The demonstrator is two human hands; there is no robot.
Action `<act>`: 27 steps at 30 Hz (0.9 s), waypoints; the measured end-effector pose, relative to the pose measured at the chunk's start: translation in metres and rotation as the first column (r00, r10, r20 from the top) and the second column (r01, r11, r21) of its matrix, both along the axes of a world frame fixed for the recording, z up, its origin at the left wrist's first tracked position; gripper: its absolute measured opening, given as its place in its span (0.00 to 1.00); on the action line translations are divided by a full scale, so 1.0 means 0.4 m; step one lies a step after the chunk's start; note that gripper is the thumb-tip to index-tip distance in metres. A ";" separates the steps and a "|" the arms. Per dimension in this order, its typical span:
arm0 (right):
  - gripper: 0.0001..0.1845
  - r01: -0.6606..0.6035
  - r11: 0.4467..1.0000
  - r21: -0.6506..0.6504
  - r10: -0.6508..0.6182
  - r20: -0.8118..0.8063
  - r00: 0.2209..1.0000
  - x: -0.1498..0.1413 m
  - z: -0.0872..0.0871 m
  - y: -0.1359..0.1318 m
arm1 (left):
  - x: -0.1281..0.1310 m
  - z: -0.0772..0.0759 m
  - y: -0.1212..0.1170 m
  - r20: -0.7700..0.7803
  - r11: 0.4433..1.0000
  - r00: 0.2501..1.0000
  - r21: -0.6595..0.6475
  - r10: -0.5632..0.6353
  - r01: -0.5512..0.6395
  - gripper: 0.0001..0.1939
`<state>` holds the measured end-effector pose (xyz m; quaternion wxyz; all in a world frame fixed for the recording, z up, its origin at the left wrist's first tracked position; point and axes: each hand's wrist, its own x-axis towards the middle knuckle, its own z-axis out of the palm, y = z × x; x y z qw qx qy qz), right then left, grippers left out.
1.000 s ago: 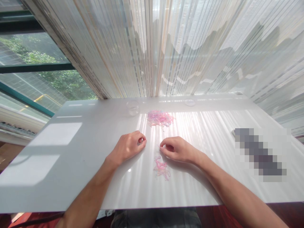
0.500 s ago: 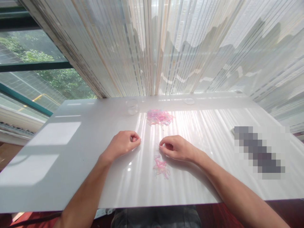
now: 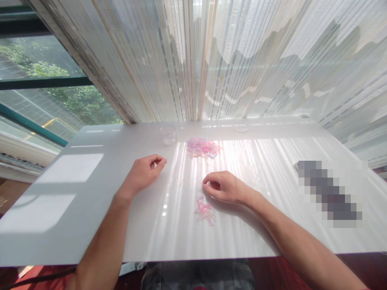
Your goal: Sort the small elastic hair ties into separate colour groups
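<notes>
My left hand (image 3: 147, 171) is raised over the left of the white table (image 3: 99, 225), thumb and forefinger pinched together. Whatever may be between those tips is too small to make out. My right hand (image 3: 223, 186) rests on the table, its fingertips pinching a thin pale loop. Just below it lies a small tangle of pink and pastel loops (image 3: 204, 209), perhaps linked; I cannot tell if they are paper clips or bands. Between my hands lie a few thin yellowish loops (image 3: 181, 182). Farther back is a bigger heap of pink and pastel loops (image 3: 203, 148).
A clear round container (image 3: 168, 135) stands behind my left hand, and a clear round lid (image 3: 241, 127) lies at the back. A blurred-out dark object (image 3: 331, 193) is on the right. Blinds (image 3: 193, 60) hang behind the table; a power strip (image 3: 130, 268) shows below its front edge.
My left hand has moved left and a little away from me, still pinched. The yellowish loops between my hands now show. My right hand has stayed in place.
</notes>
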<state>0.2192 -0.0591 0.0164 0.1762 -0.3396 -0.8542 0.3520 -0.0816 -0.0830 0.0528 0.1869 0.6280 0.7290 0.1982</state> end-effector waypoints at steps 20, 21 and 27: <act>0.07 0.030 1.000 0.006 -0.030 -0.054 0.998 -0.008 -0.005 0.001 | 0.217 -0.087 -0.176 -0.164 0.979 0.966 0.074 0.201 -0.191 0.07; 0.07 0.030 1.000 0.007 -0.030 -0.055 0.998 -0.009 -0.005 0.001 | 0.220 -0.088 -0.172 -0.167 0.977 0.963 0.084 0.210 -0.198 0.08; 0.07 0.027 1.000 0.001 -0.027 -0.058 0.998 -0.010 -0.006 0.002 | 0.212 -0.082 -0.163 -0.167 0.962 0.953 0.147 0.252 -0.229 0.08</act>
